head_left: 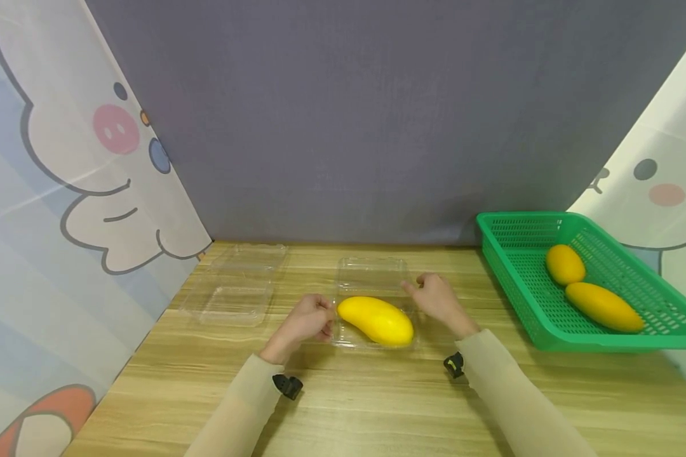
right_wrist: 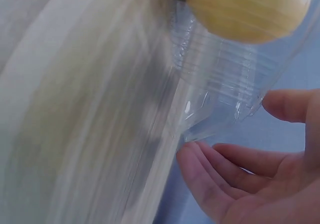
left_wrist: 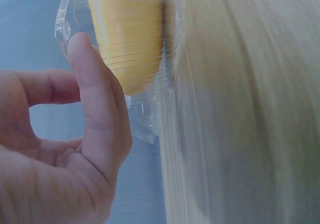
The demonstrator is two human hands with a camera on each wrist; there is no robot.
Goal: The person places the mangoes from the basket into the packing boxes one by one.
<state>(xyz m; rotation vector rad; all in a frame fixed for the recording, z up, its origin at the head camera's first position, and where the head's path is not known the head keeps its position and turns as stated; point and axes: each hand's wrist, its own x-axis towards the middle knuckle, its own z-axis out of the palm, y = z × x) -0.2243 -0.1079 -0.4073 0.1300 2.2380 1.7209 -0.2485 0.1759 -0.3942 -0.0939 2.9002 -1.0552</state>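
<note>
A yellow mango lies in the base of a clear plastic clamshell box, whose lid is folded back away from the person. At the box's left side is the left hand; in the left wrist view its fingers lie along the clear wall, one fingertip by the rim. The right hand is at the box's right side, near where lid and base meet. In the right wrist view its thumb is at the plastic edge, with the other fingers apart below it, near a lid corner.
Another clear clamshell box stands unfolded on the wooden table to the left. A green basket at the right holds two more mangoes. A grey panel rises behind the table.
</note>
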